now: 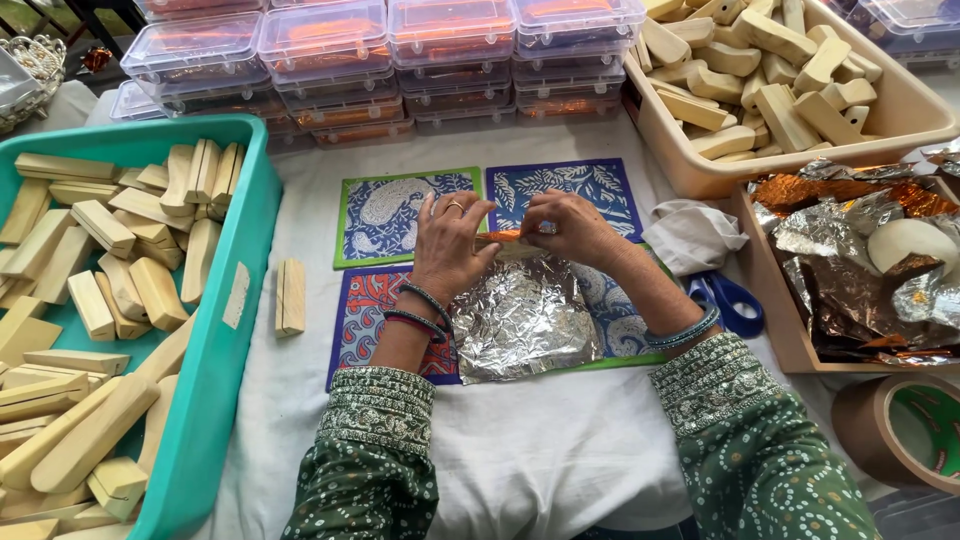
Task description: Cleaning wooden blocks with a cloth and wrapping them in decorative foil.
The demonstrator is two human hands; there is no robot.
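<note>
- Looking down at the counter (pixel 560 460), I see both hands meet at the top edge of a foil sheet (pixel 525 320) that lies crumpled over patterned mats (pixel 385 215).
- My left hand (pixel 447 250) has its fingers narrowed to a pinch on a small orange-edged piece (pixel 498 238) at the foil's upper rim; a ring shows on one finger.
- My right hand (pixel 572 228) has its fingers curled shut over the other end of that same piece; what lies inside the wrap is hidden from me.
- I judge the foil light, thin and limp: it creases at once, keeps each fold and tears if tugged hard.
- Best hold, I think, is at its edges and corners with fingertip pinches, pressing it flat against whatever firm core it covers.
- A teal tray (pixel 225 300) of wood blocks (pixel 110 290) sits at my left; one loose block (pixel 290 296) lies on the cloth just beside it.
- A beige tub (pixel 900 120) of shaped wood pieces stands far right, and a box (pixel 775 310) of crumpled foil scraps is near the right forearm.
- Blue scissors (pixel 728 298) and a white rag (pixel 692 235) lie between the right hand and that box; a tape roll (pixel 900 430) is at the lower right.
- Stacked clear lidded boxes (pixel 390 55) line the back.
</note>
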